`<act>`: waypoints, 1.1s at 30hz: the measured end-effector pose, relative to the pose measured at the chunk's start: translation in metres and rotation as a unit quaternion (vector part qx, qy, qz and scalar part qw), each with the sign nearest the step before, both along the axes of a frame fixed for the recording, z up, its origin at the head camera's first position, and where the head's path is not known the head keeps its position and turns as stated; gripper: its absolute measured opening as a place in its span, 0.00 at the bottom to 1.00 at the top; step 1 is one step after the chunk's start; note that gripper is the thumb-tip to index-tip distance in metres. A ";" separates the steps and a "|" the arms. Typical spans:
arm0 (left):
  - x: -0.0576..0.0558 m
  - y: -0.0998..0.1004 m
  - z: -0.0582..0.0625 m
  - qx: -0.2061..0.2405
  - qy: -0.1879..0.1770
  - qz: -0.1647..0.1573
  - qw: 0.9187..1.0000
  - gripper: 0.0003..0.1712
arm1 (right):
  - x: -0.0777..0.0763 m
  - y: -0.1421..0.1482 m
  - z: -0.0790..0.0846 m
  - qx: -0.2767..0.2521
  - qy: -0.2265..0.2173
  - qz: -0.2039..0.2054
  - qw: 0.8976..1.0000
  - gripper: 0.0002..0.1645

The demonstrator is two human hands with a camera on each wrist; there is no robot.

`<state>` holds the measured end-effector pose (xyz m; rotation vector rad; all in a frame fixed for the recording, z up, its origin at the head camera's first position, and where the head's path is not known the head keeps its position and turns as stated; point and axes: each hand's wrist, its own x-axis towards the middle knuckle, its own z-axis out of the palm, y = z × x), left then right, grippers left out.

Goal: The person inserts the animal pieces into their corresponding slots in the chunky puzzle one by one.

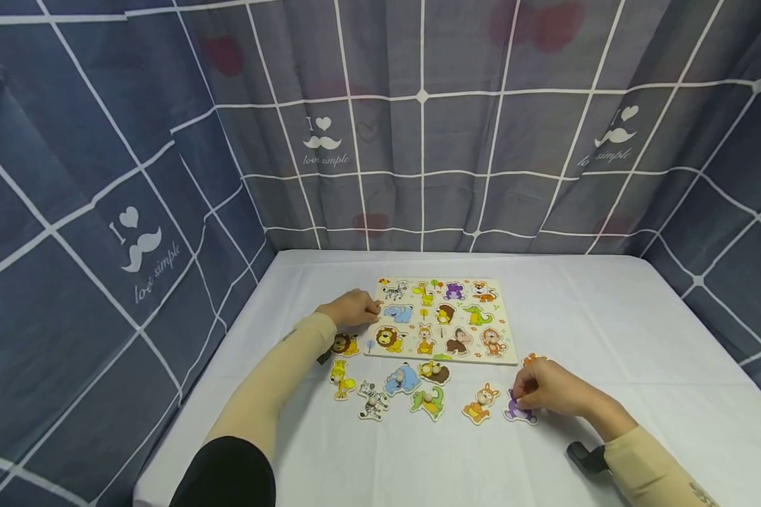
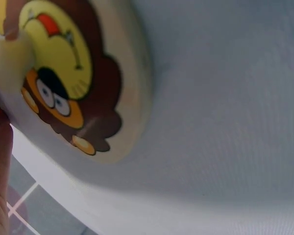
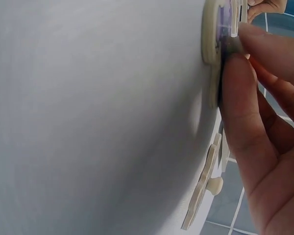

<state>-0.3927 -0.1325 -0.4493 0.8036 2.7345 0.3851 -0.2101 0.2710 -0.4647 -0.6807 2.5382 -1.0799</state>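
Note:
A wooden puzzle board (image 1: 442, 355) with printed animals lies on the table. My left hand (image 1: 351, 308) holds the board's left edge between thumb and fingers. Below that wrist lies a lion puzzle piece (image 1: 342, 345), its face (image 2: 73, 73) large in the left wrist view. My right hand (image 1: 554, 387) pinches the small knob of a purple puzzle piece (image 1: 521, 414) right of the board's lower corner. The knob is mostly behind the fingertips (image 3: 240, 73) in the right wrist view. A kangaroo piece (image 1: 480, 404) lies just left of it; an orange piece (image 1: 533, 358), partly hidden, lies behind the hand.
Several knobbed pieces lie in front of the board: giraffe (image 1: 341, 384), zebra (image 1: 372, 403), elephant (image 1: 401, 380), hedgehog (image 1: 434, 372) and crocodile (image 1: 428, 403). The table has a white cloth (image 1: 431, 465). Grey checked curtains (image 1: 456, 197) stand behind and at both sides.

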 end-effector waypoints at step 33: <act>0.000 -0.002 -0.003 -0.003 -0.005 0.008 1.000 0.18 | 0.007 -0.002 -0.003 0.004 0.000 -0.014 1.000 0.05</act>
